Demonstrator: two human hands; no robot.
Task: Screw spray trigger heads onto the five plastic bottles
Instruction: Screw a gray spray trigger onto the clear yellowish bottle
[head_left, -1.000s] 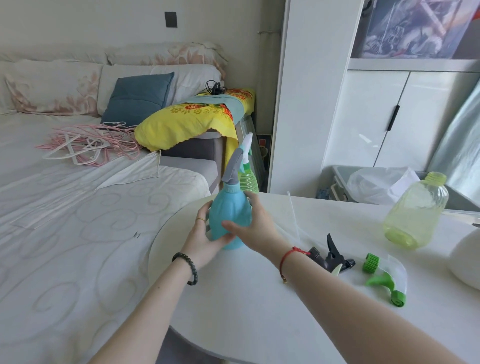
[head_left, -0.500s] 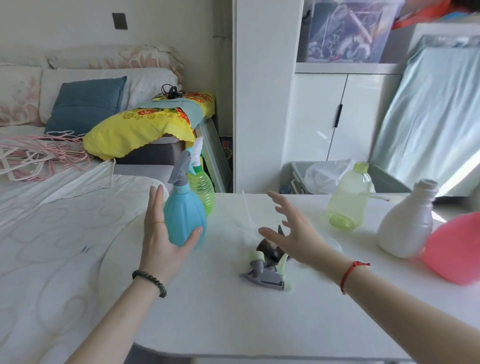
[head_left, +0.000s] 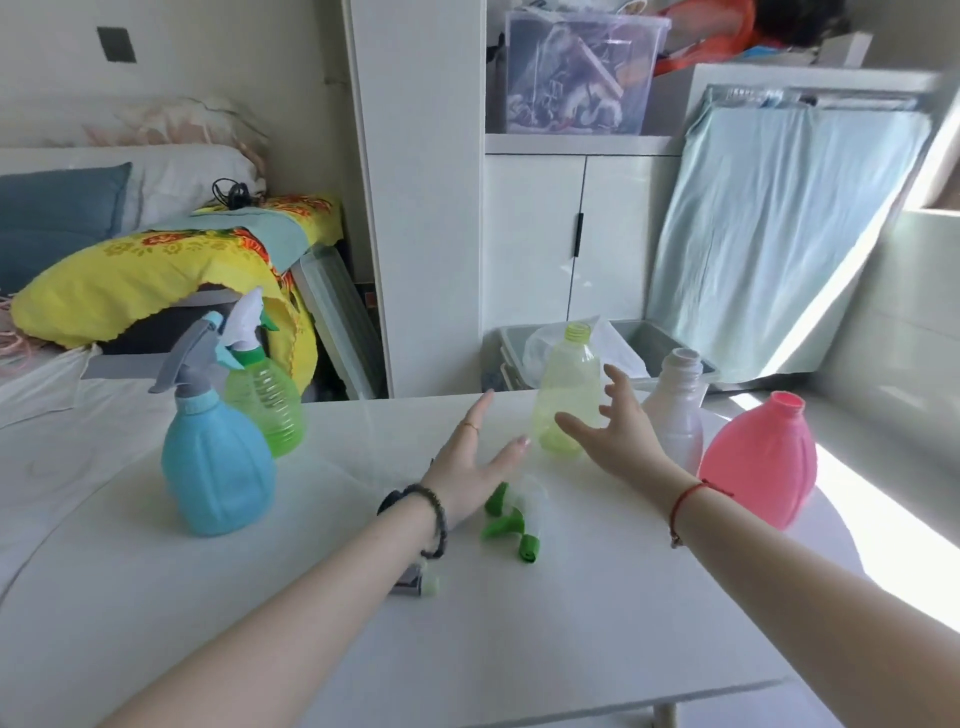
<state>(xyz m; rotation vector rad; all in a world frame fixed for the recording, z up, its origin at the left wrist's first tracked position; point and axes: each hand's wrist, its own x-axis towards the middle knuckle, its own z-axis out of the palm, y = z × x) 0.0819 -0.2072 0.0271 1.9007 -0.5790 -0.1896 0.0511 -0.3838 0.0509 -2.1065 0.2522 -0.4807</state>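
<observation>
A blue bottle (head_left: 218, 467) with a grey trigger head stands at the table's left, and a green bottle (head_left: 267, 402) with a white-and-green head stands just behind it. Three bottles stand headless at the right: pale yellow-green (head_left: 569, 395), white (head_left: 675, 410) and pink (head_left: 761, 462). A loose green-and-clear trigger head (head_left: 511, 519) lies just below my left hand (head_left: 475, 462). Another head (head_left: 421, 582) shows partly under my left forearm. Both hands are empty with spread fingers. My right hand (head_left: 618, 434) hovers in front of the yellow-green bottle.
The white table (head_left: 311, 597) has its front edge at lower right. A bed with a yellow quilt (head_left: 145, 280) lies to the left. White cabinets (head_left: 535, 249) and a grey bin (head_left: 649, 343) with a plastic bag stand behind the table.
My left hand let go of the blue bottle and moved right toward the loose green head. My right hand moved on toward the yellow-green bottle. The view swung right, showing the pink bottle fully.
</observation>
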